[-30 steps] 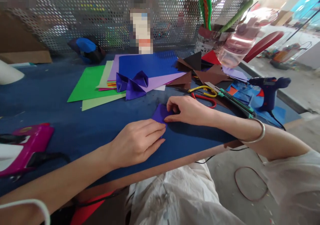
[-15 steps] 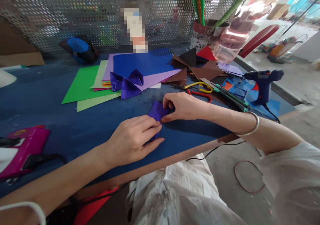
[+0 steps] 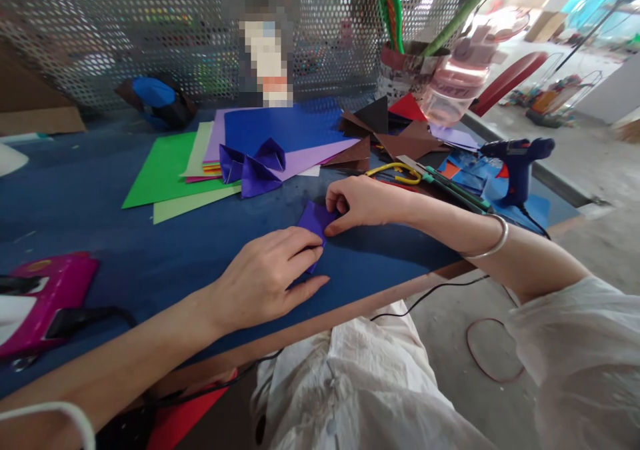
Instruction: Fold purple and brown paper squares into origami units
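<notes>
A small folded piece of purple paper (image 3: 314, 219) lies on the blue tabletop between my two hands. My left hand (image 3: 273, 270) rests over its lower left side, fingers bent onto the paper and holding it against the table; the thumb is stretched out below. At the paper's right edge, my right hand (image 3: 357, 203) pinches with thumb and curled index finger. The part of the sheet under my left fingers is hidden. Just beyond, a folded purple paper shape (image 3: 260, 173) with several pointed pockets stands near a stack of coloured paper (image 3: 285, 127).
Yellow-handled scissors (image 3: 395, 172), a green utility knife (image 3: 453, 187) and a blue glue gun (image 3: 520, 167) lie to the right. Brown paper pieces (image 3: 410, 142) and a pink bottle (image 3: 455, 87) are behind them. A magenta device (image 3: 60, 297) sits at left.
My right thumb has shifted slightly up and right along the paper's edge, showing more of the purple surface. The right forearm now covers more of the red scissor handle. My left hand stays nearly still.
</notes>
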### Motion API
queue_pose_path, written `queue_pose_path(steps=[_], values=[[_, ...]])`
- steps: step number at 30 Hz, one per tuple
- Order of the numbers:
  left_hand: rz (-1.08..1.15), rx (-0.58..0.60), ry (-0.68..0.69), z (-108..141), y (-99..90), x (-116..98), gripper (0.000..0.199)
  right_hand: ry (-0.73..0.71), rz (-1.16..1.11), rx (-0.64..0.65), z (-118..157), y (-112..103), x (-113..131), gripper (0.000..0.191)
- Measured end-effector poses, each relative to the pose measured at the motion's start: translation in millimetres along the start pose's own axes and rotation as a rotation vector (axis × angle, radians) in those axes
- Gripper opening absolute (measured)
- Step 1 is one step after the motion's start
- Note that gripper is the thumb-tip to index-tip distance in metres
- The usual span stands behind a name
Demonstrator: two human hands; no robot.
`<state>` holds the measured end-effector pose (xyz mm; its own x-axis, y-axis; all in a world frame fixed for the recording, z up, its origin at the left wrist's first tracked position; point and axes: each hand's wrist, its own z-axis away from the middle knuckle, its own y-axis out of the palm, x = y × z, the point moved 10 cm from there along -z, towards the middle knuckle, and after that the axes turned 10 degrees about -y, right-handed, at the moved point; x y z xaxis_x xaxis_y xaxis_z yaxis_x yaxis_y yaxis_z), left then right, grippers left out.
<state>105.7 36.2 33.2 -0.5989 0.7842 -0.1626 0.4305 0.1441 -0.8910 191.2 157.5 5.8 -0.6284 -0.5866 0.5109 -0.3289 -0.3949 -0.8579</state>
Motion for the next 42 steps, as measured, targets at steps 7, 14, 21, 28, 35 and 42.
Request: queue_pose_path(steps=[7,14,21,28,35,42], values=[[0.080,0.029,-0.044,2,4.1,7,0.022,0.028,0.010,0.017,-4,-4,-10,0.033],[0.024,0.048,-0.026,1,6.7,4,0.023,0.018,-0.016,0.031,-8,-7,-16,0.028],[0.013,0.051,-0.004,1,7.9,2,0.024,0.011,-0.102,0.016,-9,-11,-22,0.020],[0.012,0.041,-0.007,0,5.2,2,0.023,0.032,-0.158,0.053,-9,-12,-23,0.012],[-0.003,0.044,-0.010,2,7.5,2,0.023,0.026,-0.230,0.092,-9,-9,-25,0.010],[0.000,0.045,-0.011,2,6.6,1,0.021,-0.009,-0.175,0.067,-6,-11,-24,0.007]])
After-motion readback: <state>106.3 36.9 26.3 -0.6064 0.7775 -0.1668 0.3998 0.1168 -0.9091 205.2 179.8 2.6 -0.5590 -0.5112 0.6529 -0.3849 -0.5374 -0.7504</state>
